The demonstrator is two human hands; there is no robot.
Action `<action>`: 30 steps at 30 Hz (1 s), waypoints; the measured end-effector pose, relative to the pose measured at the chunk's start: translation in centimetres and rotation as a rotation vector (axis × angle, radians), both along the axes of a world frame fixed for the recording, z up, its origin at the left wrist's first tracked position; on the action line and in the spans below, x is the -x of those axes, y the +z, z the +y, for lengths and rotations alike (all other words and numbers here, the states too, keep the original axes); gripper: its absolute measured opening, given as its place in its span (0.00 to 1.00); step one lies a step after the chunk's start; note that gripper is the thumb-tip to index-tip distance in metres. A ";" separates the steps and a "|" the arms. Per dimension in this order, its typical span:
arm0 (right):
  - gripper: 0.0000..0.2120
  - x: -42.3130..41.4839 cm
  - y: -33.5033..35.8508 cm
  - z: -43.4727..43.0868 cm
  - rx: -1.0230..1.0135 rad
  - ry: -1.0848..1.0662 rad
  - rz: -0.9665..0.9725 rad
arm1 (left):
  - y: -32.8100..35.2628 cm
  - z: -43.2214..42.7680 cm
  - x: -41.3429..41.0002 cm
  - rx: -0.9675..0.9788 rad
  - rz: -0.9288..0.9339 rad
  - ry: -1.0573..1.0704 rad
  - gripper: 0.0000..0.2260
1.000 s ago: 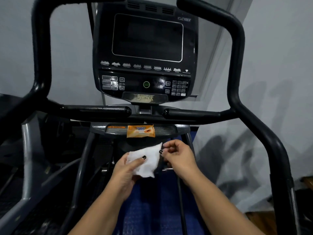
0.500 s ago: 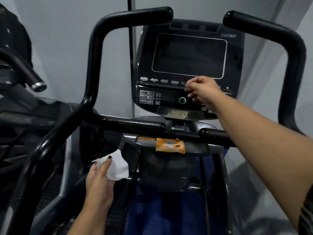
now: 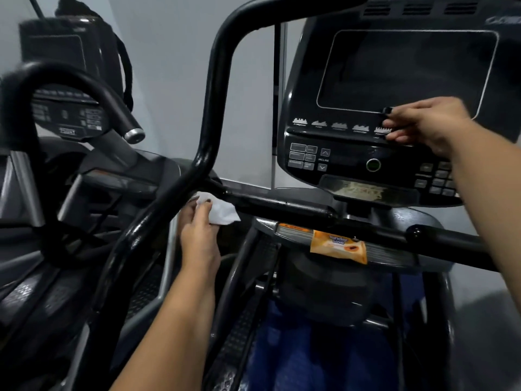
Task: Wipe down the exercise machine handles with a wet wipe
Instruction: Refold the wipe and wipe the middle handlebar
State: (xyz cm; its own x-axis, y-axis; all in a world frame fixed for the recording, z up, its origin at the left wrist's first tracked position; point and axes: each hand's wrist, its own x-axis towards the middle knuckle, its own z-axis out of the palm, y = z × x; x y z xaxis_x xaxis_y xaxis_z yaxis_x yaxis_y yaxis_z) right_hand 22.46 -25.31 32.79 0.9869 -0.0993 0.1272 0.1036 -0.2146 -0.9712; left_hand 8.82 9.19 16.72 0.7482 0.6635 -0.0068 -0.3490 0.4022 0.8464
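My left hand [image 3: 199, 235] grips a crumpled white wet wipe [image 3: 218, 211] and holds it against the joint where the black left handle [image 3: 210, 108] meets the horizontal handlebar [image 3: 282, 207]. My right hand [image 3: 425, 124] rests on the machine's console [image 3: 366, 153], fingers curled over the ridge below the dark screen [image 3: 406, 71], holding nothing else. The right horizontal grip [image 3: 451, 239] runs under my right forearm.
An orange wipe packet [image 3: 338, 246] lies on the grey shelf below the console. Another exercise machine with its own console [image 3: 67, 114] and curved black handle [image 3: 84, 83] stands close on the left. Blue flooring [image 3: 310, 348] shows below.
My left hand rose with the wipe from low beside the frame up to the handle joint. My right hand stayed on the console. The view has moved closer and to the left.
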 end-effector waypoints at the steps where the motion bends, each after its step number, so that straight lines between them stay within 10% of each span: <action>1: 0.05 0.0 0.0 -0.1 -0.003 0.001 -0.005 | 0.1 0.0 -0.1 0.065 -0.009 -0.001 0.14; 14: 0.03 -0.3 -0.4 -0.5 -0.040 0.018 -0.018 | -0.3 -0.7 -3.3 -0.159 -0.071 0.268 0.09; 24: 0.03 -0.1 -0.3 0.0 -0.043 -0.011 -0.022 | 2.0 -1.7 -8.4 0.074 0.052 0.481 0.10; 30: 0.03 0.0 -0.3 0.2 -0.035 -0.025 -0.027 | -0.1 0.5 -7.7 -0.157 0.059 0.139 0.05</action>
State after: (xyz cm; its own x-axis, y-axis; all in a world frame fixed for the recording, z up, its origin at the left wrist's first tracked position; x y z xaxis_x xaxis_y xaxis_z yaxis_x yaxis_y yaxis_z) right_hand 22.49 -25.08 32.49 0.9803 -0.1283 0.1502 0.1254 -0.1833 -0.9750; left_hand 16.54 9.64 16.62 0.6504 0.7570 0.0630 -0.3397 0.2156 0.9155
